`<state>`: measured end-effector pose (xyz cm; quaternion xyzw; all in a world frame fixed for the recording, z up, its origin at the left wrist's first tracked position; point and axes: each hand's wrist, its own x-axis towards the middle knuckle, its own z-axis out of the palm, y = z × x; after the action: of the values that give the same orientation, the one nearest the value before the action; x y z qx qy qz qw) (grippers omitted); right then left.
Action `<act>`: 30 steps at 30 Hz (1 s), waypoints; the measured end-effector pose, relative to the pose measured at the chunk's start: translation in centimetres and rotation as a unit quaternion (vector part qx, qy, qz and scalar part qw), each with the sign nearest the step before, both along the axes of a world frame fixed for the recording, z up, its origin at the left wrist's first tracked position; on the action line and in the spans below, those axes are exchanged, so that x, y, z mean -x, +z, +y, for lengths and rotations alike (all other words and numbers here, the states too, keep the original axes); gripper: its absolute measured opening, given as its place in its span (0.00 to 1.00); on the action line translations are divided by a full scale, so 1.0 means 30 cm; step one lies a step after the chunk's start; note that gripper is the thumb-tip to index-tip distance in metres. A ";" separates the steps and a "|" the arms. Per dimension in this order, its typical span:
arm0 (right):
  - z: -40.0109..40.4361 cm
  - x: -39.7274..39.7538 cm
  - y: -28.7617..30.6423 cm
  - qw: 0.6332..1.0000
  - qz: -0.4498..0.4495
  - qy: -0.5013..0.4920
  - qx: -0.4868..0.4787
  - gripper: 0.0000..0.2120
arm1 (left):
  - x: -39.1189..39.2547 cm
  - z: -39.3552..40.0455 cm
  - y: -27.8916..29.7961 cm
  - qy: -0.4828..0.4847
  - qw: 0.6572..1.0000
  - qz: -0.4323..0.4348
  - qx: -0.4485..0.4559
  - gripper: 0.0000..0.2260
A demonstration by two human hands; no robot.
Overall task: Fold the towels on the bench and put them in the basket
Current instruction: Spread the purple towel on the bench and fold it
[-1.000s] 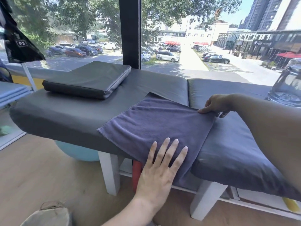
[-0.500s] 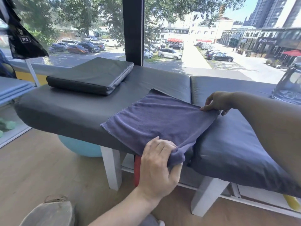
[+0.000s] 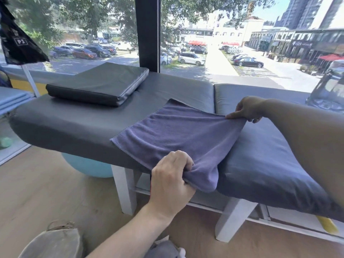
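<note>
The purple towel [image 3: 178,135] lies spread on the padded tabletop [image 3: 74,123], across the seam where the two dark cushions meet. Its long axis runs diagonally, from the far corner near the window down toward the front edge, and its near end spills over that front edge. The left edge of the towel, with visible stitching, lies flat on the cushion; the right edge is lifted slightly off the surface.

The left hand [image 3: 171,181] grips the near corner of the towel at the tabletop's front edge, fingers curled round a bunched fold of cloth that hangs just below the cushion's rim. The right hand [image 3: 245,108] pinches the far right corner between thumb and fingers, holding it a little above the right cushion.

To the left of the towel the cushion top is bare up to a folded dark pad [image 3: 100,88], which sits well apart near the window side. To the right the second cushion stretches open under the right forearm. The window [image 3: 223,43] closes the far side directly behind the tabletop. Below the front edge stand white legs [image 3: 124,190], with a pale blue ball [image 3: 87,166] under the left cushion. A woven basket [image 3: 54,244] sits on the wooden floor [image 3: 37,192] at the lower left, near the left forearm.
</note>
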<state>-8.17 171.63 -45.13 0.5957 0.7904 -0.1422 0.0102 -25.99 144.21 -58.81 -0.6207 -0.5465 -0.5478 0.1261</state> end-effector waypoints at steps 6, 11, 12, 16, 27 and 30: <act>-0.017 -0.029 -0.014 0.995 0.051 -0.036 0.081 0.39 | -0.025 -0.014 -0.027 -0.004 0.987 0.154 0.037 0.08; -0.052 -0.061 0.030 0.981 0.068 -0.001 0.182 0.23 | -0.014 -0.012 -0.033 -0.023 0.992 0.123 0.023 0.16; -0.052 -0.065 0.036 0.980 0.088 -0.002 0.179 0.22 | -0.012 -0.013 -0.026 -0.025 0.994 0.108 0.017 0.16; -0.031 -0.067 0.038 0.979 0.182 -0.030 0.091 0.15 | -0.001 -0.012 -0.015 -0.048 0.995 0.090 0.007 0.15; -0.052 -0.053 -0.017 0.987 0.148 -0.064 -0.007 0.21 | -0.007 0.010 -0.067 0.020 0.931 0.318 0.178 0.40; -0.054 -0.043 -0.019 0.985 0.150 -0.077 -0.020 0.20 | -0.015 0.007 -0.064 0.044 0.915 0.349 0.197 0.43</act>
<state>-6.86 170.01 -45.71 0.6264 0.7378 -0.2145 -0.1317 -25.54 144.42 -60.74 -0.7597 -0.5917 -0.1715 0.2081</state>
